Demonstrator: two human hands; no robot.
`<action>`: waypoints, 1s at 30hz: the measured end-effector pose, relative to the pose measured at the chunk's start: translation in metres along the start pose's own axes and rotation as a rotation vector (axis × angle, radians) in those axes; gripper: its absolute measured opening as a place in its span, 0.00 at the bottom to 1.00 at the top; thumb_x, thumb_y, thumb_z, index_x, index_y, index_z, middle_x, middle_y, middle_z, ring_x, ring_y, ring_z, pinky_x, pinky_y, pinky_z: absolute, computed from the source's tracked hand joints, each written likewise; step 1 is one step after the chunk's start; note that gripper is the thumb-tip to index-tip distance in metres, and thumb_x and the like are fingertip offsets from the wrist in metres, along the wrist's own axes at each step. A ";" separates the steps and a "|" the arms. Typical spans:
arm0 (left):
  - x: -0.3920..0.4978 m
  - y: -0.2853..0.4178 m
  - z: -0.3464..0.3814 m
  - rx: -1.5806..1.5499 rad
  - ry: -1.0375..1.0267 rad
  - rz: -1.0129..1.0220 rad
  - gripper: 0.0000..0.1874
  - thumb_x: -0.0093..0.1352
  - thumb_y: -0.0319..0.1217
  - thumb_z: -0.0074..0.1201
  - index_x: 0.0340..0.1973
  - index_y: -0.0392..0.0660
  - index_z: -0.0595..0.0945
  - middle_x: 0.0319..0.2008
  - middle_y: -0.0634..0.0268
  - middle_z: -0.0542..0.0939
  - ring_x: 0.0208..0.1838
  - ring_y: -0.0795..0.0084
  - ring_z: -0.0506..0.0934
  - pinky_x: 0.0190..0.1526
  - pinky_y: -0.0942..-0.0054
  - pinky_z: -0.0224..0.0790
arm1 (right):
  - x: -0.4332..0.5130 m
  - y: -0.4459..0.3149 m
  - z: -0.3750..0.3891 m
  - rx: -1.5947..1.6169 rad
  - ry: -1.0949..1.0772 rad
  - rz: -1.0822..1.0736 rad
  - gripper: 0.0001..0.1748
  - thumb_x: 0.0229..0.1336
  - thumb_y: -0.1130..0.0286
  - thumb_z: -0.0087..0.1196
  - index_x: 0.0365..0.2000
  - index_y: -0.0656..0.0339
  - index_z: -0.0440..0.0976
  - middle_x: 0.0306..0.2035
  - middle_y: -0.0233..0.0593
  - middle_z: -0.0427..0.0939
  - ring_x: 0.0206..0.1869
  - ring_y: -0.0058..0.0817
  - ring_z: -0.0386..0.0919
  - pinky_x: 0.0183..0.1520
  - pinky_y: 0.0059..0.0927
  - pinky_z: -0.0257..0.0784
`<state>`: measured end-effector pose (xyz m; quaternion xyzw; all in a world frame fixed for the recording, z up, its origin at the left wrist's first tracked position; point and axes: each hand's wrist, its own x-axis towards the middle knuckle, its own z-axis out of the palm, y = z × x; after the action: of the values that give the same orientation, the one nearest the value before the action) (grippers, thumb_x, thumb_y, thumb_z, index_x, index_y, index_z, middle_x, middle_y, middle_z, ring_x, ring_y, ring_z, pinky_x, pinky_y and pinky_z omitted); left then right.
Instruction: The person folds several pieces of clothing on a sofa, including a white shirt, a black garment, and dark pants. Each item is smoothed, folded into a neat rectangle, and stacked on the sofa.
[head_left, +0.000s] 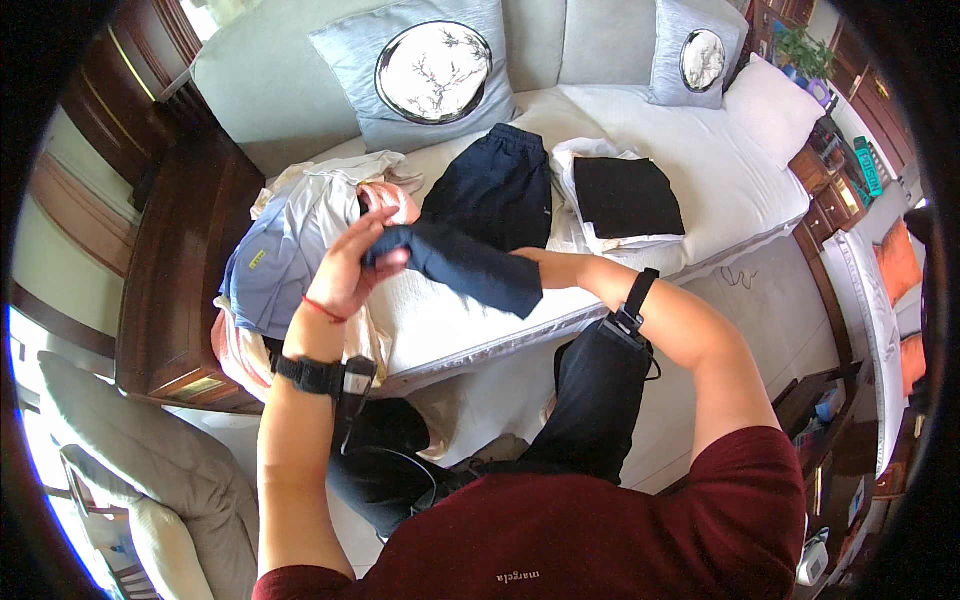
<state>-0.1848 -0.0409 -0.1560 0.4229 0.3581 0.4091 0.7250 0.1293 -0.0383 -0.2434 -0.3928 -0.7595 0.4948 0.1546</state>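
Dark navy trousers (491, 187) with an elastic waistband lie on the white sofa seat, waistband towards the backrest. Their near part is raised as a folded band of cloth, running slantwise between my two hands. At its left end, my left hand (356, 259) has the cloth between thumb and extended fingers; it is slightly blurred. My right hand (551, 268) grips the far side of the band near its right end, fingers mostly hidden by cloth. Left of the trousers lies a loose heap of clothes (300, 232), with blue, white and pink pieces.
Right of the trousers sits a stack of folded clothes, a black piece (628, 196) on top of white ones. A patterned cushion (431, 75) leans on the backrest. A dark wooden cabinet (176, 285) stands at the sofa's left end. A thin cable (739, 277) lies on the floor.
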 end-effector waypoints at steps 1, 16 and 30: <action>0.011 0.003 -0.001 -0.060 0.036 0.001 0.18 0.73 0.37 0.38 0.57 0.48 0.69 0.39 0.64 0.78 0.36 0.72 0.80 0.41 0.73 0.75 | -0.002 0.002 -0.005 0.058 0.056 0.008 0.23 0.59 0.69 0.51 0.54 0.65 0.66 0.51 0.45 0.74 0.52 0.28 0.71 0.57 0.27 0.63; 0.113 -0.101 -0.068 0.721 0.425 0.225 0.31 0.58 0.42 0.64 0.49 0.34 0.74 0.39 0.58 0.78 0.45 0.70 0.75 0.48 0.74 0.67 | 0.029 0.043 -0.030 1.189 0.316 0.218 0.32 0.57 0.57 0.55 0.57 0.64 0.63 0.57 0.43 0.69 0.58 0.35 0.68 0.62 0.36 0.62; 0.167 -0.092 -0.035 1.108 0.464 0.551 0.21 0.63 0.35 0.58 0.46 0.37 0.71 0.34 0.58 0.78 0.41 0.68 0.75 0.46 0.71 0.65 | 0.062 0.050 -0.084 0.788 0.678 0.217 0.35 0.55 0.61 0.57 0.59 0.63 0.58 0.60 0.48 0.63 0.62 0.40 0.62 0.62 0.42 0.56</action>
<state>-0.1199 0.0911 -0.2814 0.7105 0.5411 0.4154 0.1730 0.1637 0.0714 -0.2575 -0.5191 -0.3783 0.6012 0.4753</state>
